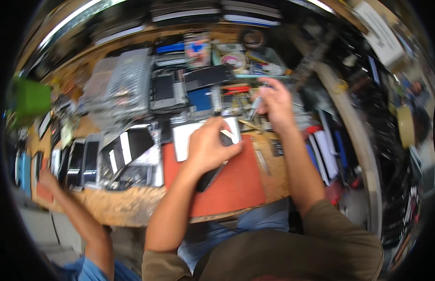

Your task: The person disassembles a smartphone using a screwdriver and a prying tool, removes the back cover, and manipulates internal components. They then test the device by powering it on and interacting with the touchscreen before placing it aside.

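My left hand [207, 144] curls over a dark, phone-like slab [211, 178] above the red work mat [245, 187]. Thumb and fingers close round its upper end, and my palm hides its middle. A white sheet or pad [181, 136] lies behind that hand, partly covered by it. Raised further right, my right hand [276, 104] grips a slim silver pen-shaped tool [255, 107] that slants down toward the bench. Blur hides the kind of tip it has.
Phones [91, 159] and loose screens [128, 149] crowd the bench at left. Bubble-wrapped packs [128, 77] and a parts tray [250, 63] stand at the back. Red-handled tools [237, 90] lie behind the mat. At far left is another person's hand [48, 182].
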Motion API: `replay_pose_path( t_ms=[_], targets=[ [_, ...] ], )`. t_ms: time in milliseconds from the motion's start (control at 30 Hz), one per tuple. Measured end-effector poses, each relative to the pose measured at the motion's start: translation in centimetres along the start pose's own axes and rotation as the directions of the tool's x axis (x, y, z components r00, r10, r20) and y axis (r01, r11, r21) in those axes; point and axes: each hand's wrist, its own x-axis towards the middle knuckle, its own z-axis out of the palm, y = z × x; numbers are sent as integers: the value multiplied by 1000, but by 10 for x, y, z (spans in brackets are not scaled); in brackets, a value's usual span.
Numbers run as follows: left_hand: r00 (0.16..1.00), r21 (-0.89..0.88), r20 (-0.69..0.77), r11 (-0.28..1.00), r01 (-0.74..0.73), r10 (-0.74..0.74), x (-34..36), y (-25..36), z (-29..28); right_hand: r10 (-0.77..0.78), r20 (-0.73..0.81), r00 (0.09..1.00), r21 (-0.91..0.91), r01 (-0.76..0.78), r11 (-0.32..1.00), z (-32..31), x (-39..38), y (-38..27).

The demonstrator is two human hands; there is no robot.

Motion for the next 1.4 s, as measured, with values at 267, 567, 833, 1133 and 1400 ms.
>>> replay_pose_path(
  t_ms=[267,567,833,1133,1400],
  targets=[
    [999,131,-29,990,47,-43,-2,20,-3,-209,65,976,123,201,972,20,-13,1],
    [997,154,-30,986,71,-67,0,25,-3,-215,45,976,140,207,968,31,-16,-2],
    [994,136,-22,985,107,-105,1,22,0,-213,12,977,171,208,963,40,-21,3],
    [994,111,-24,988,112,-110,0,23,-2,-239,-9,971,169,237,957,42,-23,2],
    [995,127,-21,987,101,-99,0,21,-1,-246,-3,969,168,243,955,42,-23,2]
  ],
)
